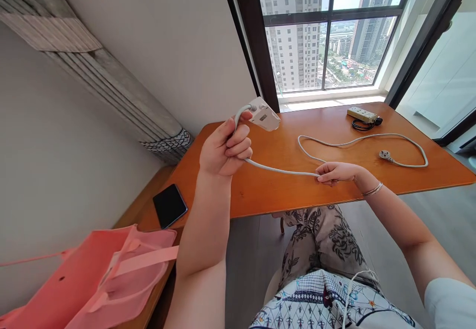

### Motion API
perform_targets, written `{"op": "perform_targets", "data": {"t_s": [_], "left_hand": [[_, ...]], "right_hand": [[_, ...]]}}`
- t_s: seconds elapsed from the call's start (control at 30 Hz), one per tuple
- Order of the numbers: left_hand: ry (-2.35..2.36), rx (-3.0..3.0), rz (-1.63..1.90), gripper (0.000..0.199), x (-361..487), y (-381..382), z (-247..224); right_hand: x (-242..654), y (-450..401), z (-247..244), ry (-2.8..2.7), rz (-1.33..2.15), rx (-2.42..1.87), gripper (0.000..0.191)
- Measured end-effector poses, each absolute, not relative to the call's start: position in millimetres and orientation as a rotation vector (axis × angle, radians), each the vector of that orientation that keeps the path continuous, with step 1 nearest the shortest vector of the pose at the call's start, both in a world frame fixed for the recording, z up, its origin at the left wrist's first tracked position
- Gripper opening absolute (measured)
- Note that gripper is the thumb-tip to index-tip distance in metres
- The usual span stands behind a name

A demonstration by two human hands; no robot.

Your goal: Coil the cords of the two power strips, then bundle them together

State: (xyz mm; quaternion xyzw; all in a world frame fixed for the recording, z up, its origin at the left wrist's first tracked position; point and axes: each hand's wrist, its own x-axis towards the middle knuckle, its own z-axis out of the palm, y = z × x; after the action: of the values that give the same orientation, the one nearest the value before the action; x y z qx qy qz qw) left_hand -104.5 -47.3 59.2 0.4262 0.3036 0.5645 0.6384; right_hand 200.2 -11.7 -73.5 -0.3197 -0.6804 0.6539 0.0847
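My left hand (227, 146) is raised over the table, its fingers wrapped round the white cord of a power strip. The strip's white block (265, 114) hangs just beyond my knuckles, with the cord curving out of its end. Between my hands the power cord (282, 171) runs in a shallow sag. My right hand (336, 172) pinches the cord low, near the front edge of the table. Past it the cord loops across the tabletop to a round-ended plug (385, 155) lying at the right.
A second power strip (362, 114), beige with a coiled black cord, lies at the back right of the wooden table (208, 190). A dark phone or tablet (169, 206) rests at the left, near a pink bag (122, 274). Behind the table is a window (327, 31).
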Motion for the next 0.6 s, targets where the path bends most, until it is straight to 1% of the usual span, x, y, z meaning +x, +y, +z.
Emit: {"op": "perform_targets", "data": {"t_s": [0.1,0.2,0.33,0.43,0.5,0.6], "left_hand": [[0.704,0.967,1.267,0.038,-109,-49,60],[0.711,0.963,1.218,0.036,-106,-49,58],[0.684,0.998,1.045,0.031,-89,-47,50],[0.629,1.036,0.954,0.024,-71,-43,40],[0.603,1.062,0.921,0.02,-59,-40,31],[0.621,1.137,0.923,0.023,-43,-37,15]], "right_hand": [[226,-10,-55,-2.201,1.797,-1.015,0.047],[244,-10,-42,-2.32,1.592,-1.146,0.051],[242,-8,-33,-2.18,1.297,-1.291,0.054],[224,-7,-29,-1.992,1.119,-1.389,0.052],[210,-8,-25,-1.842,1.117,-1.391,0.048],[193,-13,-18,-1.57,1.355,-1.229,0.04]]}}
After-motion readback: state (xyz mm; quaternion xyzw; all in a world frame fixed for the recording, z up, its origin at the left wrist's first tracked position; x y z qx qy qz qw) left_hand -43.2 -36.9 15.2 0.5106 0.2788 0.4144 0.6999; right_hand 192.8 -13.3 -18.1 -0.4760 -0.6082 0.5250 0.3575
